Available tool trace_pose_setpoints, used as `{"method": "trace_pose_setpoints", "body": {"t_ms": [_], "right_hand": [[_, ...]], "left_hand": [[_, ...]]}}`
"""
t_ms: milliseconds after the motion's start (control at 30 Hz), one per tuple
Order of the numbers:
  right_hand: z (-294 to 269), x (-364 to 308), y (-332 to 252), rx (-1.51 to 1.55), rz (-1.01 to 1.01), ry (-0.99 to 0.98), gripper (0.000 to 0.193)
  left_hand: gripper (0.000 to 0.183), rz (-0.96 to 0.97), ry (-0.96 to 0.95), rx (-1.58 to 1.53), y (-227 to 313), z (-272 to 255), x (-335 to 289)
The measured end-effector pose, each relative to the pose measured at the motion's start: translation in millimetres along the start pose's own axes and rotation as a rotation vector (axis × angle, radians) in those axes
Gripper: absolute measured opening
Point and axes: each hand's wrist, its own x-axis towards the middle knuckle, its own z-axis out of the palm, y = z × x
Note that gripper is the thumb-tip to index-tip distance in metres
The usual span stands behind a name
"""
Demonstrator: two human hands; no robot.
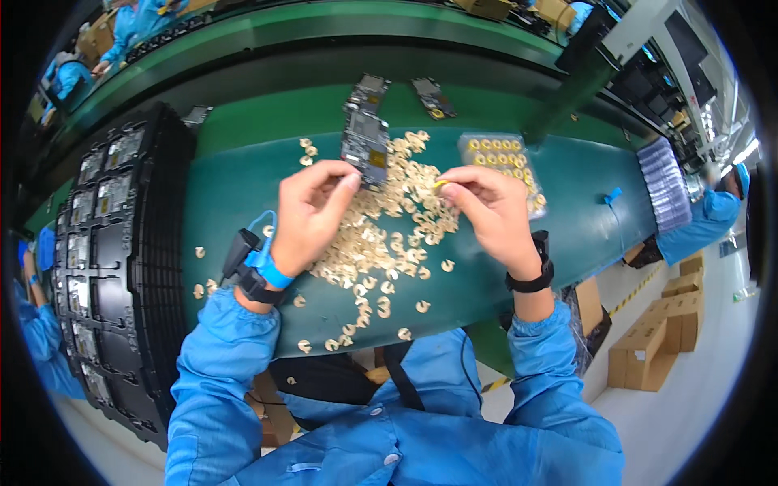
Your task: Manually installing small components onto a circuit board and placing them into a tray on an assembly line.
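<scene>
My left hand point(312, 212) pinches the lower end of a dark circuit board point(365, 136) between thumb and fingers. The board stands out away from me above a heap of small cream C-shaped pieces point(369, 243). To the right, my right hand point(490, 212) closes thumb and forefinger on a small yellow round part point(440, 185), a short way apart from the board. Beyond my right hand lies a clear tray point(465, 146) with rows of yellow ring-shaped parts. Another circuit board point(433, 97) lies farther back on the green surface.
A tall stack of black trays point(138, 267) holding boards stands at the left. Stacked clear plastic trays point(664, 190) sit at the bench's right end. A green post point(571, 97) rises at the back right. Cardboard boxes point(648, 344) stand on the floor; co-workers are around.
</scene>
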Motion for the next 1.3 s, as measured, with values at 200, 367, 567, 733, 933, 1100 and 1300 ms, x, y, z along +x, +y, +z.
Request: {"method": "trace_pose_setpoints", "body": {"t_ms": [200,367,567,733,933,1100,1300], "right_hand": [[48.3,59.2,-10.4,0.06,-0.164,-0.313,0.014],[62.2,74.2,1.5,0.033,-0.211,-0.277,0.013],[67.6,75.3,13.7,0.03,-0.243,-0.25,0.014],[77.5,73.0,17.6,-0.03,-0.358,-0.115,0.013],[79.9,70.2,22.3,-0.197,-0.527,0.031,0.013],[79.7,69.0,20.4,-0.228,-0.563,0.063,0.012],[78.4,69.9,23.0,-0.261,-0.571,0.05,0.008]], "left_hand": [[0.022,-0.048,-0.051,-0.113,10.6,-4.1,5.9],[0.037,-0.182,-0.147,-0.362,13.5,-10.6,13.2],[0.03,-0.234,-0.128,-0.398,6.5,-11.3,15.5],[0.02,-0.264,-0.073,-0.461,3.9,-12.3,13.1],[0.018,-0.224,0.013,-0.429,0.5,-9.4,14.4],[0.016,-0.137,0.077,-0.265,4.7,-8.2,14.3],[0.016,-0.131,0.079,-0.214,6.6,-5.4,13.7]]}}
